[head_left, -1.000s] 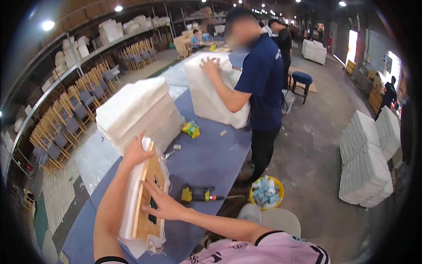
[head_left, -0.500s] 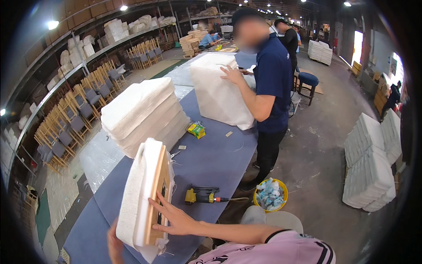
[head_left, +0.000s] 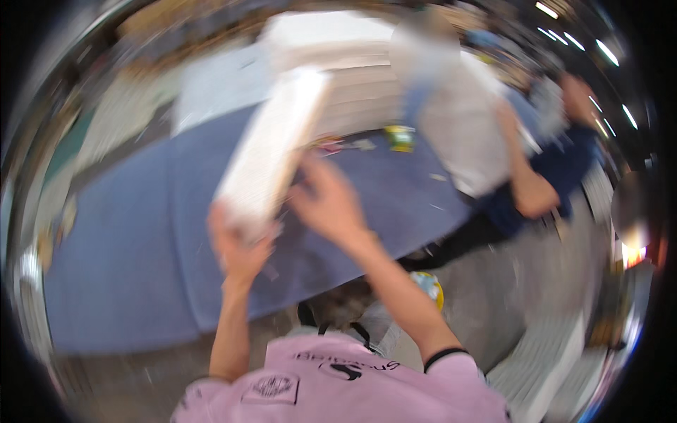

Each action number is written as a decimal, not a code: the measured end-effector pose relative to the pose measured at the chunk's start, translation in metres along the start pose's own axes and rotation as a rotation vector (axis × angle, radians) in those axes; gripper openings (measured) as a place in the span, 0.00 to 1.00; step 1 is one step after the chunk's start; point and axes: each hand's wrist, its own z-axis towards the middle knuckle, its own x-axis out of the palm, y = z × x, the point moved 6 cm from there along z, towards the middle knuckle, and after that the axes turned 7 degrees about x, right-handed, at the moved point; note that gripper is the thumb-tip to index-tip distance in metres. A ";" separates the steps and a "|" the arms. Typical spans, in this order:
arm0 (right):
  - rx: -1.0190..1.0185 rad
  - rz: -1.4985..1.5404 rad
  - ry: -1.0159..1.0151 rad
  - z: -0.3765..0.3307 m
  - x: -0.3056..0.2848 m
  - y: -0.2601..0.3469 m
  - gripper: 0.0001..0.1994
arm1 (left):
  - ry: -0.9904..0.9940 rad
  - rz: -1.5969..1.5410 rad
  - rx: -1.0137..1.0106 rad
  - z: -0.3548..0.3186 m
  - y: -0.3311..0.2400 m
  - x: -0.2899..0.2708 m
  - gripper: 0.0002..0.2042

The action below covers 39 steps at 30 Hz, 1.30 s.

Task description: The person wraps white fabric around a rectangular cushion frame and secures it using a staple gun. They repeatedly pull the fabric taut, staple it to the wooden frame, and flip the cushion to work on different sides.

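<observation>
A thick white padded panel point(head_left: 271, 148) with a pale wooden face on its right side stands tilted on edge over the blue-covered table. Its near lower end is gripped by my left hand point(head_left: 241, 240), fingers wrapped round the corner. My right hand point(head_left: 328, 201) holds it from the right, fingertips against the wooden side. Motion smears both hands and the panel, so finger details are soft.
A stack of white padded pieces point(head_left: 360, 92) stands behind the panel. Close to it lies a small yellow-green box point(head_left: 400, 138). At right, a person in dark blue point(head_left: 564, 169) handles a large white padded block point(head_left: 469, 134). A yellow bucket point(head_left: 431, 285) stands beyond the table edge.
My view has swung left and down. My left hand has come round to the panel's near end, and the panel leans further right. My right hand stays at its wooden side.
</observation>
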 end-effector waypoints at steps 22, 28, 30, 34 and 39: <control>0.399 0.507 0.320 -0.050 0.059 0.050 0.15 | -0.135 -0.053 -0.086 -0.006 -0.012 -0.029 0.66; 0.301 0.541 0.336 -0.052 0.059 0.045 0.15 | -0.054 0.012 -0.159 0.006 -0.005 -0.048 0.49; 0.312 0.592 0.339 -0.053 0.068 0.031 0.15 | -0.077 0.091 -0.050 0.000 -0.005 -0.045 0.44; 0.180 0.492 0.460 -0.038 0.083 0.014 0.09 | -0.147 0.198 0.075 -0.012 -0.014 -0.030 0.31; -0.069 0.282 0.354 -0.016 0.080 0.028 0.24 | 0.130 -0.049 0.001 0.002 -0.029 -0.038 0.30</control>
